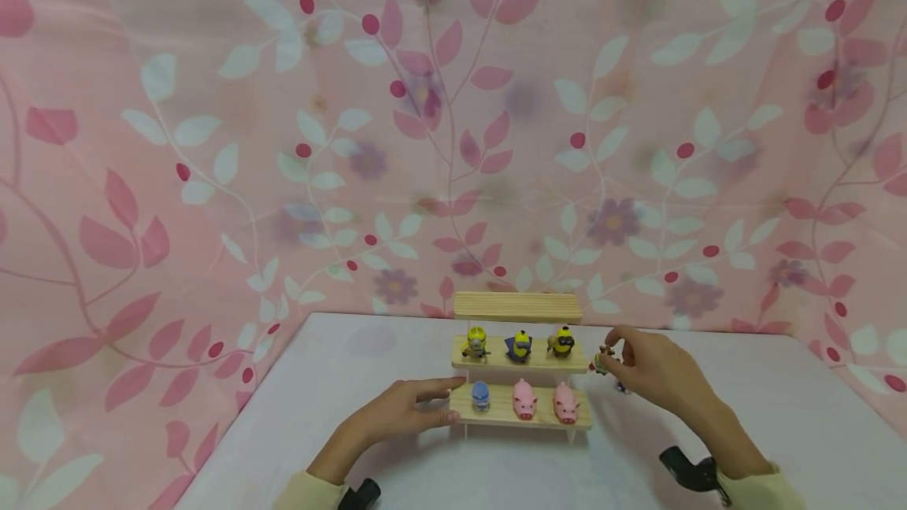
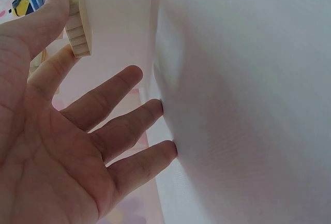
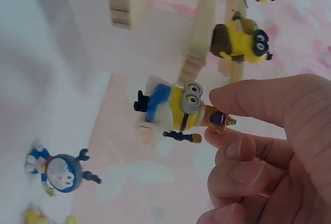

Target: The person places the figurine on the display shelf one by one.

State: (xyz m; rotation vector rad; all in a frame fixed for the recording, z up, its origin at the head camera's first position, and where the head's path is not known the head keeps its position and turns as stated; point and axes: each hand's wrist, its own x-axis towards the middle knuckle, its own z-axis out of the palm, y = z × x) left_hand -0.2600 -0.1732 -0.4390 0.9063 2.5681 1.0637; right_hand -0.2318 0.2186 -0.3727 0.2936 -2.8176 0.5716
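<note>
Two hands: my left hand (image 1: pixel 398 411) pinches the lower shelf (image 1: pixel 501 408), presumably for steadiness; my right hand (image 1: pixel 650 362) pinches the crowned figurine (image 3: pixel 178 113) by its headpiece (feet free for standing, I'd judge), beside the middle shelf (image 1: pixel 496 351).

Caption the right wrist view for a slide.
Right hand pinching a minion figure by its gold crown beside the wooden shelf, with a blue-and-white figure at lower left.

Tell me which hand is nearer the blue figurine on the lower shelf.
Left. The left hand pinches the left end of the lower shelf, beside the blue figurine; the right hand, beyond the right end, holds a Minion figurine.
</note>
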